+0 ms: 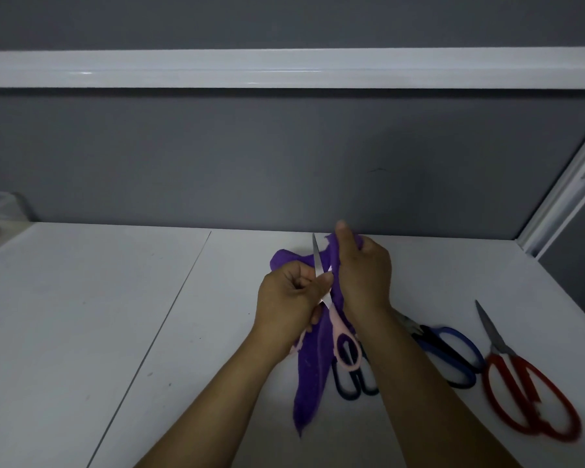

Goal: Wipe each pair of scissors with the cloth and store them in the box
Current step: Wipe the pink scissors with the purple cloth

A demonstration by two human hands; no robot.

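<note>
My left hand point(289, 297) fingers clamp the pink scissors point(335, 319); right hand point(365, 275) fingers clamp the purple cloth point(309, 383). I'd wipe tipward.

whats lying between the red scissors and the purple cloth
In the head view, two pairs lie between the purple cloth and red scissors: dark-handled scissors beside the cloth, then blue-handled scissors.
</note>
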